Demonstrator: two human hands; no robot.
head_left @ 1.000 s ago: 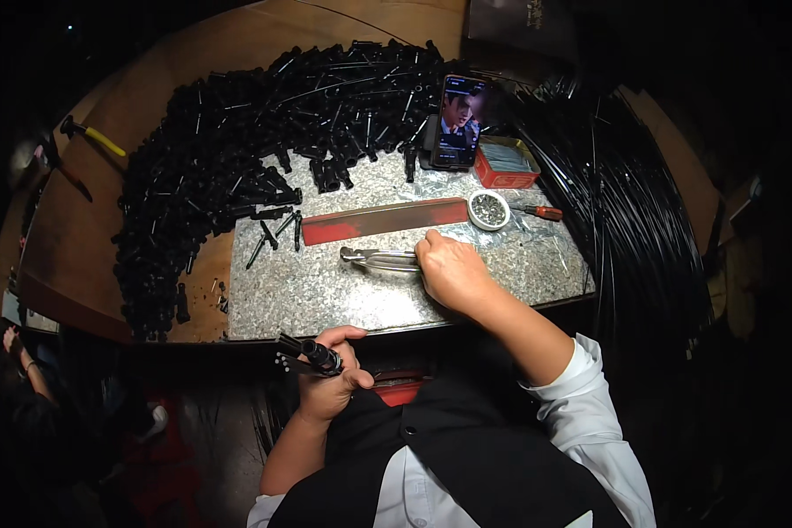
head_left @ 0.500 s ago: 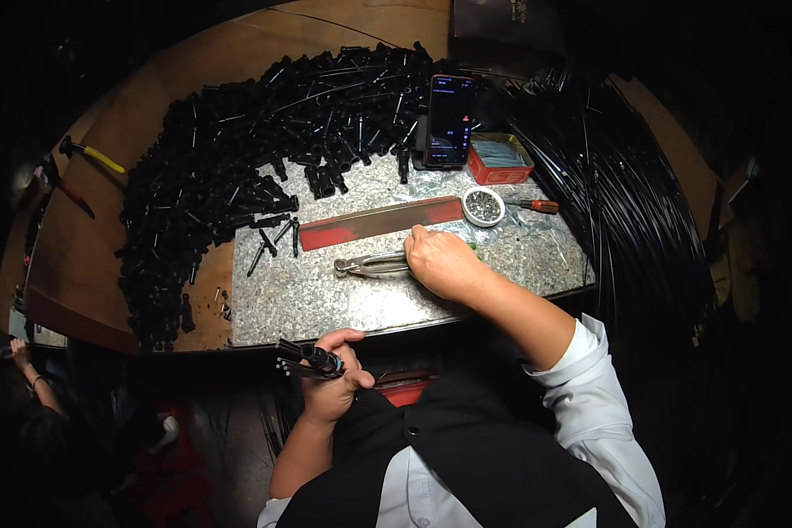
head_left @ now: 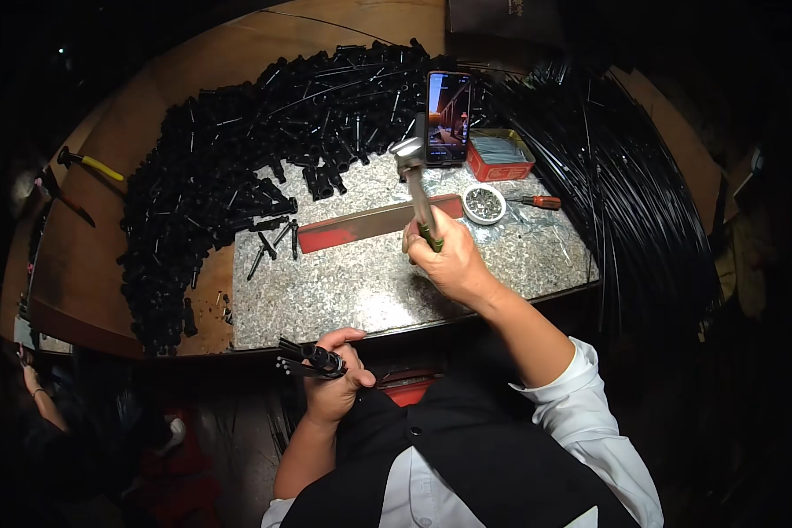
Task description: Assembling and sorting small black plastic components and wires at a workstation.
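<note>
Cradling black tubes (head_left: pixel 319 359) in curled fingers, near left, likely to keep them bundled, the left hand (head_left: pixel 334 394) held thumb and forefinger apart; the right hand (head_left: pixel 456 262) wrapped metal pincers (head_left: pixel 420 195) above the slab (head_left: pixel 312 295), perhaps for clearance; far off, a phone (head_left: pixel 449 119) stood upright, seemingly for viewing

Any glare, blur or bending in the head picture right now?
Head view: glare whitens the near part of the speckled slab; the pliers look blurred, probably by motion. Also in the head view: the wooden table has a bowed edge, the corners go black, and pieces in the black heap merge together.
</note>
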